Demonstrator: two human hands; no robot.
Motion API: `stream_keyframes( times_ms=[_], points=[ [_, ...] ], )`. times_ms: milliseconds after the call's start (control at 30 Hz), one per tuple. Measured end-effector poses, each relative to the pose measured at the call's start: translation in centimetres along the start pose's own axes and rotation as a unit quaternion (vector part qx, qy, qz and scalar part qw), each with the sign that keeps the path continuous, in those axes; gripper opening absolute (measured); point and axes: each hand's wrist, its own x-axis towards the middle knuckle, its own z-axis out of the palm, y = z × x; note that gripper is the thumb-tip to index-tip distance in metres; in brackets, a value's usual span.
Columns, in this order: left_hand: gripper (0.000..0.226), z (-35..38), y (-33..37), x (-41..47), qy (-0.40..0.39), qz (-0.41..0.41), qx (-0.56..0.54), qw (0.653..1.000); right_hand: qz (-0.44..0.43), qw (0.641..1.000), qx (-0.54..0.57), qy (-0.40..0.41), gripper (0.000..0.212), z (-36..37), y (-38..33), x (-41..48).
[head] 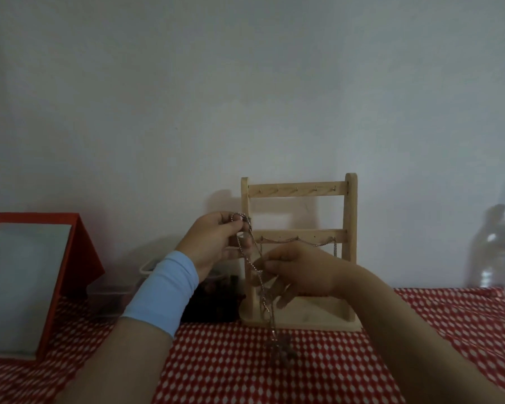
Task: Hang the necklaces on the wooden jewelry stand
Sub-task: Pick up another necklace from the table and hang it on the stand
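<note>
— Left hand (216, 240): fingers curled, pinching the top of a silver necklace (279, 344), just in front of the wooden jewelry stand (351, 228).
— Right hand (298, 272)?
— Pinching the same chain lower down, other fingers loosely spread. Pendant end hanging low over the red checked tablecloth (303, 374).
— On the stand?
— Another chain (303, 242), draped along the middle rail.

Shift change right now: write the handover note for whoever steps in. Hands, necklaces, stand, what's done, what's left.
Left hand: pinches the top of a silver necklace, raised by the left post of the wooden stand.
Right hand: pinches the same chain lower down; its tail trails to the tablecloth.
Done: one chain draped along the middle bar's hooks.
Left: hang the held necklace; the top bar's hooks are bare.
</note>
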Motion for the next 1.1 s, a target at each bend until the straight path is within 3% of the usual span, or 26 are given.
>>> stream_keyframes(
  times_ms=[200,367,500,700,800,933,1000,1100],
  points=[
    [0.016,0.6,0.7,1.0,-0.031,0.017,0.07,0.997,-0.024,0.977,-0.133,0.167,0.019,-1.7,0.0,-0.3],
    [0.014,1.6,0.7,1.0,-0.056,0.042,0.015,0.997,-0.038,0.994,0.006,0.101,0.021,-1.6,-0.2,-0.5],
    [0.015,2.3,0.3,1.0,-0.076,0.062,0.061,0.993,-0.054,0.994,0.048,0.084,0.023,-1.4,0.0,-0.6],
    [0.016,2.3,-0.2,1.2,-0.039,0.074,0.12,0.989,-0.104,0.968,0.134,0.186,0.033,-1.8,-1.0,-0.9],
    [0.018,2.2,-0.4,1.3,-0.038,0.056,0.125,0.99,-0.147,0.95,0.115,0.249,0.039,-2.2,-1.2,-1.1],
    [0.019,2.6,-0.3,1.3,-0.053,0.069,0.132,0.987,-0.147,0.966,0.088,0.196,0.05,-2.6,-1.4,-1.6],
    [0.019,2.9,-0.3,1.1,-0.068,0.068,0.114,0.989,-0.118,0.975,0.106,0.153,0.042,-2.6,-1.7,-2.1],
    [0.027,3.3,-0.3,1.1,-0.081,0.044,0.051,0.994,-0.089,0.97,0.123,0.191,0.03,-2.7,-1.7,-1.9]
  ],
)
